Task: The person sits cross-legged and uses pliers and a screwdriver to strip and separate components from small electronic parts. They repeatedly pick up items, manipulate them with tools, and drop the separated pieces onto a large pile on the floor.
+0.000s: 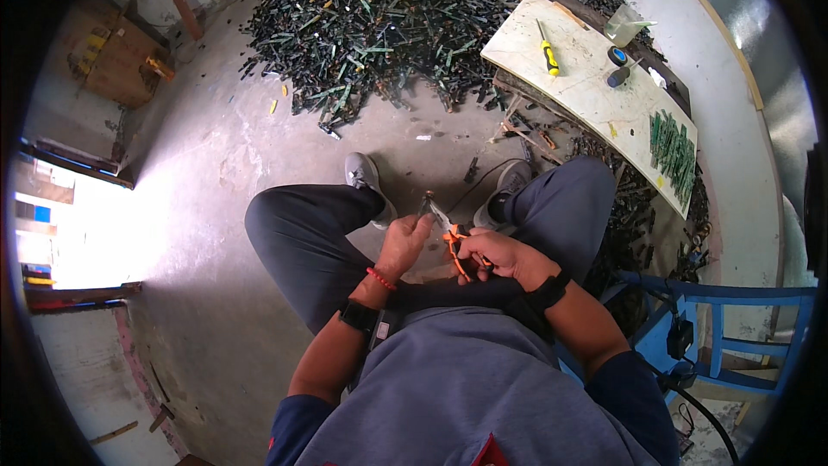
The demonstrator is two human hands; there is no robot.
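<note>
I sit with my knees apart, both hands held together between them. My left hand (402,244) pinches a small dark strip-like piece (425,205) at its upper end. My right hand (495,253) grips orange-handled cutters (452,242), whose jaws point up toward that piece. The two hands almost touch. The exact shape of the small piece is hard to make out.
A large heap of dark green and black strips (388,26) covers the floor ahead. A white board (586,91) at the right carries a yellow-handled screwdriver (548,50), tape rolls and a row of green strips (673,148). A blue chair (733,328) stands at my right, a cardboard box (116,56) at far left.
</note>
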